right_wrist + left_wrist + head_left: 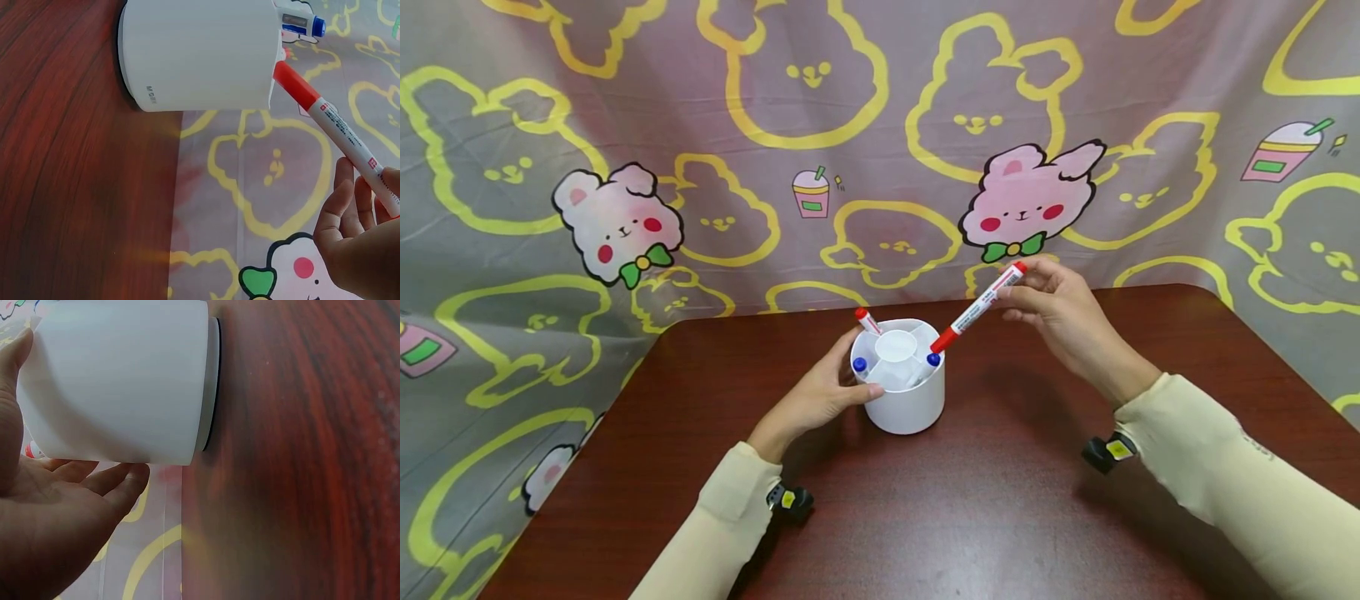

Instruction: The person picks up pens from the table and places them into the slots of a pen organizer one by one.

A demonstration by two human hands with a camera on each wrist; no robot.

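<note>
1. A dark red-brown wooden counter (1000,500) fills the lower half of the head view, set before a grey cloth backdrop (880,125) printed with yellow rabbit outlines and pink bears.
2. A round white pen holder (906,392) stands upright near the counter's middle, divided into compartments around a central well. Its base is seen flat on the wood in both wrist views.
3. The left hand (820,396) is laid against the holder's left side, fingers relaxed and nearly straight, the palm cupping the wall without clamping it. This bracing seems wise: a light holder could be tipped or slid by a pen pushed in at a slant.
4. The right hand (1060,321) is held above and to the right of the holder. Its grip is a pinch of thumb and fingertips closed on the upper end of a red-capped marker (977,308).
5. The marker is tilted, its red cap lowest and just touching the holder's right rim. For a clean entry it would best be raised nearer to upright and aimed into a free compartment.
6. Three pens are already standing inside: one red-capped pen (867,320) at the back left, and two blue-capped pens (859,365) at the front left and right rim.
</note>
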